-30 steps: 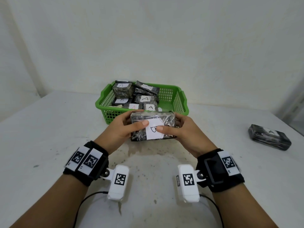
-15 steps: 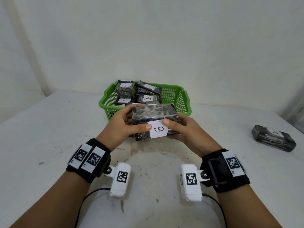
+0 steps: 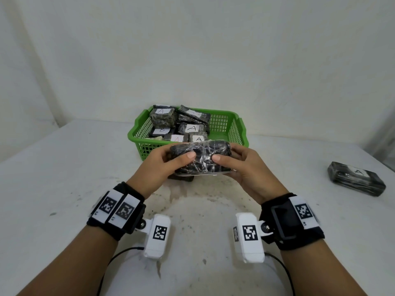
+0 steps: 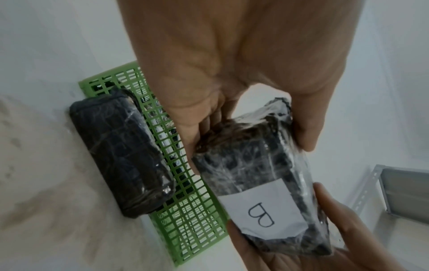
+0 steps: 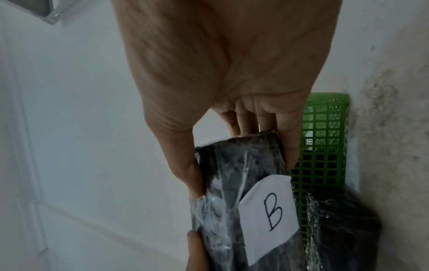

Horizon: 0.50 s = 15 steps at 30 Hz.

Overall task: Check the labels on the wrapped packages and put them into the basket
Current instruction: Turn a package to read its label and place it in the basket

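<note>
We grip the wrapped package (image 3: 201, 157) at centre frame, left hand (image 3: 164, 165) and right hand (image 3: 243, 167) clamped on its ends – slick film may slip before the basket (image 3: 222, 122) just above.

Dark film-wrapped package (image 3: 201, 155), its white "B" label (image 4: 262, 210) facing down, held above the worktop before a green basket (image 3: 237, 127) containing labelled packages (image 3: 192, 129)

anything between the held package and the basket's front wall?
Yes: another wrapped package lies on the table against the basket wall, clearest in the left wrist view.
</note>
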Each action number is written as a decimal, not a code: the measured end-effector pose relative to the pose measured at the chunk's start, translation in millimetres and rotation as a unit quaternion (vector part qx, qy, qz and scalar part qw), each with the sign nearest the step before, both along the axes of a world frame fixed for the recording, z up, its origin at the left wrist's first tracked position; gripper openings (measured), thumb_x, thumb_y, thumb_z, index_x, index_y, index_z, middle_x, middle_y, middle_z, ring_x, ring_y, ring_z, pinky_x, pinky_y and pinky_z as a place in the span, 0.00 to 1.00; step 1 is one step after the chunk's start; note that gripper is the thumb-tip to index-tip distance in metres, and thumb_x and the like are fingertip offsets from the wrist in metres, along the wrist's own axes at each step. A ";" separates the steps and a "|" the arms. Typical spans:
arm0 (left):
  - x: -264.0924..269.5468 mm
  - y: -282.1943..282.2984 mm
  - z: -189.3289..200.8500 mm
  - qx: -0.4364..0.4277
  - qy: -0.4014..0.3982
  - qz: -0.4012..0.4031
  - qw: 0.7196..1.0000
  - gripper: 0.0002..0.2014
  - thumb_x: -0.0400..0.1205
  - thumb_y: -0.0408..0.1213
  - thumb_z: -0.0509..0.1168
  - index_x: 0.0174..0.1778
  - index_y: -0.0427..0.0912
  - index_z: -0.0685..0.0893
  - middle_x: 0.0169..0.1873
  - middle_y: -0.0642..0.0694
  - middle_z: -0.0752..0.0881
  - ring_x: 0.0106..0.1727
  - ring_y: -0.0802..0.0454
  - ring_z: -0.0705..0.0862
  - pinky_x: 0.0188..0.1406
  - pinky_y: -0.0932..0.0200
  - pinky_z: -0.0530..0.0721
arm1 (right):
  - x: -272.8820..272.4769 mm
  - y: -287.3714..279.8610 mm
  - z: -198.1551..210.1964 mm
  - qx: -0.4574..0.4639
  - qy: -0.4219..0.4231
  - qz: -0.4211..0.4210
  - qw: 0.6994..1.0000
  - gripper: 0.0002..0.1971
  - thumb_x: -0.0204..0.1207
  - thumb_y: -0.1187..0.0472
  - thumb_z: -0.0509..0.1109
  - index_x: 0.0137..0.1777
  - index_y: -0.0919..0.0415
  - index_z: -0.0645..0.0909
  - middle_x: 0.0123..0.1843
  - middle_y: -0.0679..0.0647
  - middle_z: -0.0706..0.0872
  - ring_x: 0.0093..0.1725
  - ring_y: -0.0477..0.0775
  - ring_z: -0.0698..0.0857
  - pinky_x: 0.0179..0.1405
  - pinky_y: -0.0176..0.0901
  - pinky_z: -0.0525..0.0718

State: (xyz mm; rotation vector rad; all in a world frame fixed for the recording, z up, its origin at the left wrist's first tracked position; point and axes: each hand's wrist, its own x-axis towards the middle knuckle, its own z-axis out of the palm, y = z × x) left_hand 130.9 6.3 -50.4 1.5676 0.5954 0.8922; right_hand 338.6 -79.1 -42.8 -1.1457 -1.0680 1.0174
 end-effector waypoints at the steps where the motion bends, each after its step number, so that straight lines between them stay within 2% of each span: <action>1: 0.3 -0.6 0.8 0.005 -0.001 0.009 1.000 0.27 0.71 0.51 0.76 0.63 0.39 0.87 0.57 0.42 0.91 0.61 0.42 0.89 0.68 0.36 0.82 | -1.4 -0.1 0.2 -0.001 0.001 0.007 1.000 0.19 0.72 0.66 0.80 0.63 0.59 0.86 0.55 0.51 0.96 0.56 0.50 0.94 0.57 0.48 0.91; 3: 0.8 -1.1 0.8 0.019 0.002 0.011 1.000 0.29 0.69 0.50 0.77 0.64 0.41 0.86 0.58 0.44 0.91 0.61 0.45 0.89 0.68 0.39 0.83 | -3.7 -0.1 0.0 -0.001 0.000 0.006 1.000 0.25 0.69 0.59 0.82 0.66 0.63 0.86 0.60 0.56 0.95 0.60 0.54 0.93 0.62 0.52 0.89; 5: 0.6 -0.9 -0.2 0.010 0.001 -0.002 1.000 0.30 0.70 0.49 0.77 0.68 0.41 0.84 0.61 0.43 0.90 0.63 0.45 0.88 0.69 0.38 0.82 | -3.3 1.2 -1.6 0.004 -0.001 -0.004 1.000 0.27 0.68 0.56 0.86 0.66 0.64 0.87 0.61 0.58 0.94 0.63 0.57 0.92 0.69 0.57 0.86; 10: -1.1 2.3 -0.4 0.000 -0.021 0.004 1.000 0.31 0.70 0.47 0.78 0.69 0.39 0.83 0.62 0.41 0.89 0.66 0.41 0.86 0.71 0.35 0.79 | 2.1 2.8 -4.2 -0.006 -0.018 0.002 1.000 0.30 0.65 0.59 0.87 0.68 0.61 0.85 0.63 0.57 0.93 0.64 0.59 0.92 0.65 0.57 0.88; 12: -2.3 3.8 -0.8 -0.003 -0.026 0.013 1.000 0.33 0.69 0.49 0.79 0.70 0.43 0.83 0.63 0.42 0.88 0.67 0.42 0.86 0.71 0.37 0.79 | 3.4 3.0 -4.8 -0.008 -0.039 0.008 0.999 0.30 0.63 0.60 0.88 0.67 0.60 0.86 0.63 0.58 0.93 0.65 0.60 0.91 0.68 0.59 0.88; 15: -2.3 2.9 -1.5 0.007 0.001 0.010 1.000 0.32 0.70 0.49 0.78 0.71 0.47 0.81 0.62 0.45 0.89 0.63 0.46 0.88 0.65 0.46 0.85 | 4.0 3.5 -6.3 -0.003 -0.052 0.004 0.999 0.32 0.61 0.60 0.90 0.67 0.60 0.86 0.63 0.57 0.93 0.64 0.59 0.92 0.68 0.62 0.88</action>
